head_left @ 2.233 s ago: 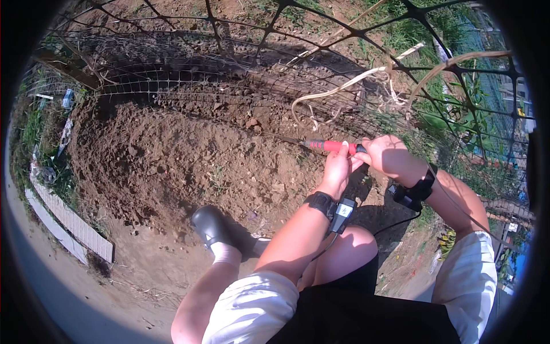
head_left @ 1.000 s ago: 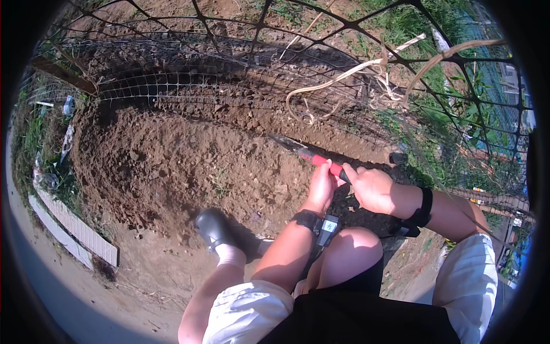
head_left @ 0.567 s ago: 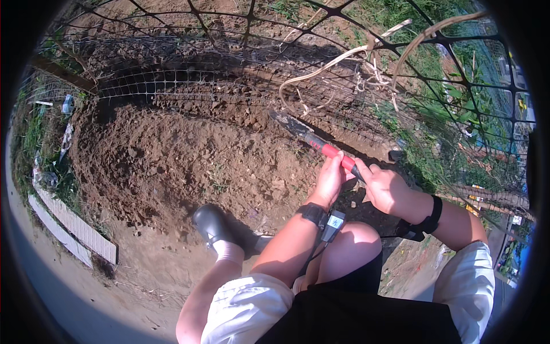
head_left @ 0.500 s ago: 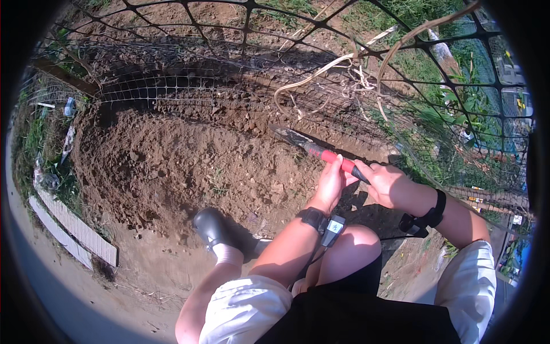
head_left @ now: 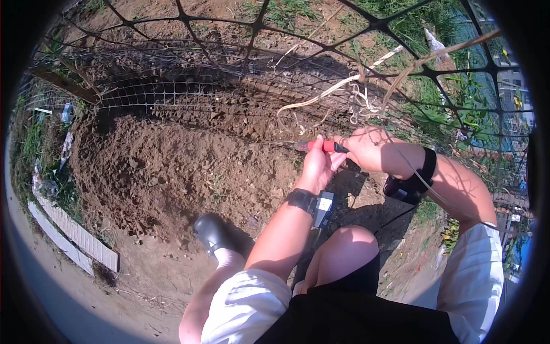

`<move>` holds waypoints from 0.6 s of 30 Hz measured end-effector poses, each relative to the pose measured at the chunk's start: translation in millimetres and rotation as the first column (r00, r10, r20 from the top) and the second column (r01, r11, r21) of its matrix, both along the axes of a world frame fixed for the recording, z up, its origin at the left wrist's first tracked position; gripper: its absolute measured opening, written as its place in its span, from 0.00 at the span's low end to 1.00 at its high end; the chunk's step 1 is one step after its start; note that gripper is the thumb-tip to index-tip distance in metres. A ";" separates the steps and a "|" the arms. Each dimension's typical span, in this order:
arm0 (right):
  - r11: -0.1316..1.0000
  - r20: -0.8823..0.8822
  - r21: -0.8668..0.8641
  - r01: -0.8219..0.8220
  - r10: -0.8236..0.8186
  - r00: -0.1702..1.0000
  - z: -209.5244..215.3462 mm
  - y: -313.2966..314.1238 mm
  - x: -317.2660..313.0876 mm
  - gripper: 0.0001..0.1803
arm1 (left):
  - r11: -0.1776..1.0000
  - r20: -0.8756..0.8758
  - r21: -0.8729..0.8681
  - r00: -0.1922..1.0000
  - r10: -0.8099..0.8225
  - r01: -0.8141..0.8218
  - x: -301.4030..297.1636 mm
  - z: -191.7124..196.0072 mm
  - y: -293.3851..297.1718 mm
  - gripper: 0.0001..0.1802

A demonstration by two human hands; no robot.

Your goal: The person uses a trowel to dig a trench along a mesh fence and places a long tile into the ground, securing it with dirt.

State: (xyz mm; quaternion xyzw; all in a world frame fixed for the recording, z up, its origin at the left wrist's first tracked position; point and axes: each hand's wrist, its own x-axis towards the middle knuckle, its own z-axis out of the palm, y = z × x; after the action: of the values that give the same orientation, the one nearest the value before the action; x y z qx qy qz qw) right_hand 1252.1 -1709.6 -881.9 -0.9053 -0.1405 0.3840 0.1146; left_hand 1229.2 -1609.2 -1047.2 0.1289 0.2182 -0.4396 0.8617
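Observation:
A garden trowel with a red and black handle (head_left: 329,147) lies nearly level in front of me, its tip end pointing left. My left hand (head_left: 318,166) is closed on the front part of the handle, with the thumb on top. My right hand (head_left: 366,150) is wrapped round the black rear end. The blade shows only as a thin dark strip against the loose brown soil (head_left: 166,160); how far it is in the soil I cannot tell.
Black plastic mesh netting (head_left: 260,24) stretches across the far side. A dry vine (head_left: 321,96) hangs from it close to my right hand. My dark shoe (head_left: 211,230) stands at the soil's near edge. Pale boards (head_left: 80,232) lie left, and a wooden stake (head_left: 66,84) stands far left.
Both hands and the trowel have shifted forward and slightly left. My right forearm has risen, and the handle has turned more level. Less of the blade shows now.

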 end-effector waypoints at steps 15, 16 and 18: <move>0.964 0.304 -0.266 0.019 0.066 0.950 -18.1 -4.5 -97.0 0.29 | 0.998 -0.053 -0.039 0.997 -0.050 0.048 -50.3 -9.8 -12.0 0.19; 0.957 0.319 -0.289 0.021 0.076 0.945 -16.0 -5.2 -95.4 0.29 | 0.999 0.043 -0.013 0.998 -0.047 0.047 -44.5 -4.9 -10.7 0.19; 0.960 0.342 -0.273 0.061 0.038 0.939 -10.4 -4.8 -89.6 0.29 | 0.981 0.199 0.171 0.972 -0.122 0.088 -31.3 4.7 -9.0 0.19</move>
State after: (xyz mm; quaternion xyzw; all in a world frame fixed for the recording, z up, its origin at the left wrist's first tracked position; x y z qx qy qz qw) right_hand 1162.5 -1714.4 -892.3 -0.9663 -0.0972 0.2353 -0.0385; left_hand 1198.0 -1618.3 -1042.5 0.2550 0.1541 -0.4498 0.8420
